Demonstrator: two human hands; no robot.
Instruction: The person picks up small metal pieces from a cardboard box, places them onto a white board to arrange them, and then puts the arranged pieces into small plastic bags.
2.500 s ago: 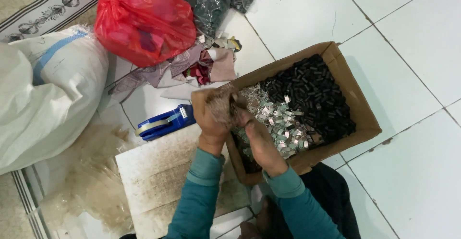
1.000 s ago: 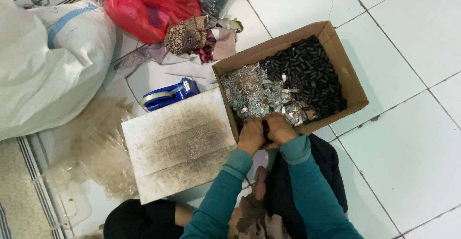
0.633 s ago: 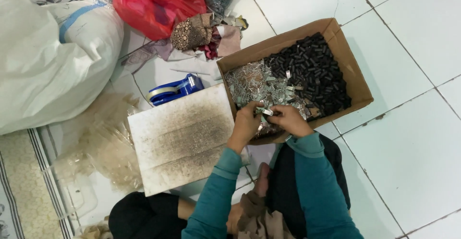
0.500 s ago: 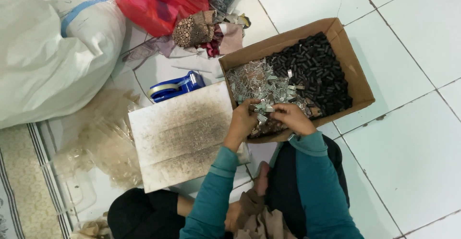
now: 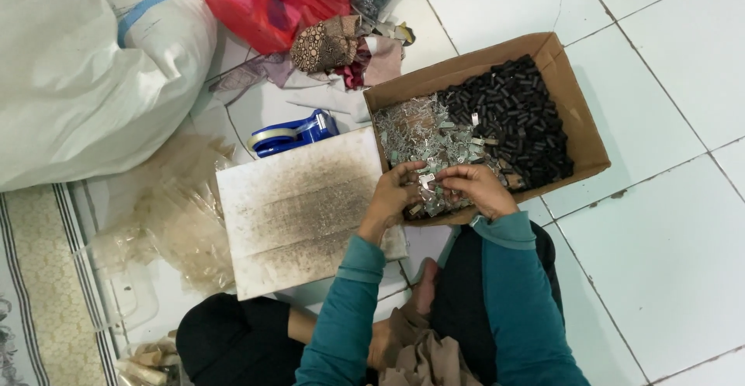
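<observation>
Two hands work at near edge of cardboard box (image 5: 578, 134). Left hand (image 5: 394, 196) and right hand (image 5: 475, 188) meet over heap of small silver metal clips (image 5: 423, 141); fingers of both curled, pinching one clip (image 5: 426, 179) between them. Black plastic pieces (image 5: 520, 122) fill box at 3 o'clock of clips. Stained white board (image 5: 303, 211) lies at 9 o'clock of hands; blue tape dispenser (image 5: 295, 132) at 11 o'clock.

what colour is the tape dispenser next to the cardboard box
The tape dispenser is blue, holding a clear roll of tape; the head view shows it, left of the box.
</observation>
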